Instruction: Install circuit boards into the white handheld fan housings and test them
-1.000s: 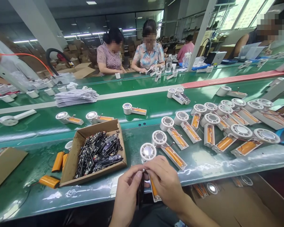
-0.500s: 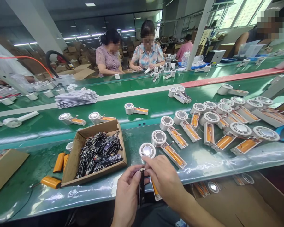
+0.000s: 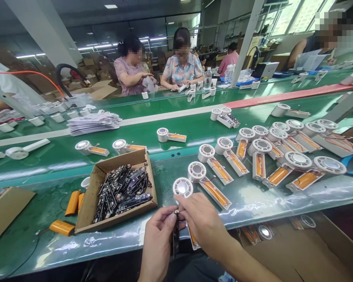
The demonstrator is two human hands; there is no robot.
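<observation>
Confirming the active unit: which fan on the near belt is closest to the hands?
The frontmost fan, by the right hand. Its handle runs under the hands; the others lie clear, and the next fan shows a grille, not its shiny disc.

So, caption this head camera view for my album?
Left hand and right hand work on a circuit board by a white fan.

1. Bright, even light comes from the ceiling strip lights (image 3: 95, 46) and the windows (image 3: 304, 13) at upper right.
2. Glare streaks along the glossy green worktop (image 3: 91, 241).
3. Shadows stay soft and faint.
4. Wide-angle distortion bends the frame edges, tilting the white pillar (image 3: 44, 31).
5. The left hand (image 3: 157, 244) and right hand (image 3: 202, 223) look fairly sharp; the far background is softer.
</observation>
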